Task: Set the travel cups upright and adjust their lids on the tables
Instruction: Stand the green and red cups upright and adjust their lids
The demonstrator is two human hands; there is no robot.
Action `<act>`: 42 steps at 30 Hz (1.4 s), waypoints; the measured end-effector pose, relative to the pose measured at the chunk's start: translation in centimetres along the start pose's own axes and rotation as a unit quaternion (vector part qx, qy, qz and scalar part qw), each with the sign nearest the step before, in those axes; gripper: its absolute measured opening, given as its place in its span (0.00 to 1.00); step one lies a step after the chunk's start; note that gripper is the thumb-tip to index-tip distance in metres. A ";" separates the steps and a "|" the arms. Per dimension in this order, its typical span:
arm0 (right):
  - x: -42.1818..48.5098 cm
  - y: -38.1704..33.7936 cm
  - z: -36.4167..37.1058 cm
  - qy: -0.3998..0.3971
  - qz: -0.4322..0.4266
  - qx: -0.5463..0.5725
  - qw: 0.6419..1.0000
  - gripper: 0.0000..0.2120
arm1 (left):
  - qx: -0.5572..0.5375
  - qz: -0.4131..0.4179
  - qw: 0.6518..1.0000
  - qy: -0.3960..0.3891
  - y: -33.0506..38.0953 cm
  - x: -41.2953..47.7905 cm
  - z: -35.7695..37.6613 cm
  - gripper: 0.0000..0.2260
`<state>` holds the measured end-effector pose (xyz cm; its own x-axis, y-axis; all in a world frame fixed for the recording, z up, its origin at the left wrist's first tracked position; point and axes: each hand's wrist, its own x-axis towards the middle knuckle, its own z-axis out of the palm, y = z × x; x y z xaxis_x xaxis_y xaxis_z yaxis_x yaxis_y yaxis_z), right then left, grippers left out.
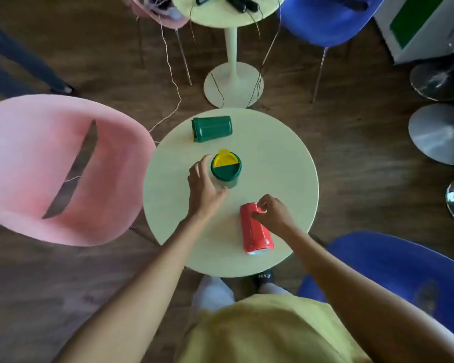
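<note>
— Where are the hands?
— My left hand is spread beside the upright green cup; my right hand pinches the red cup lying on the tabletop. I would tip it up slowly.

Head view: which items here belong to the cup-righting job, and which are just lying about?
Job items:
upright green cup beside the left hand
green cup on its side
red cup on its side under the right hand
round table

Lying about:
pink chair
blue chair
far table with dark items
loose cords
</note>
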<state>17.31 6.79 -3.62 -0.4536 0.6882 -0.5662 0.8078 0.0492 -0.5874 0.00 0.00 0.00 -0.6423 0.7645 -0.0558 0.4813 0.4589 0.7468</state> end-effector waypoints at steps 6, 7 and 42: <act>-2.7 2.0 4.3 0.001 0.129 -0.048 0.990 0.30 | 0.073 0.112 0.985 -0.112 -2.2 3.7 0.3 0.36; -2.9 2.2 4.9 0.014 0.141 -0.055 0.988 0.31 | 0.085 0.128 0.979 -0.134 -2.4 4.4 0.3 0.35; -2.1 -6.6 8.8 0.291 0.153 0.074 0.941 0.41 | 0.196 0.326 0.838 -0.392 -4.0 13.2 -2.0 0.22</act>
<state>9.65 -1.35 -3.63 0.1092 0.9364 -0.3335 0.7865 -0.2866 -0.5471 -11.58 7.34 -2.34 0.3486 0.9021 -0.2543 0.8348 -0.1755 0.5219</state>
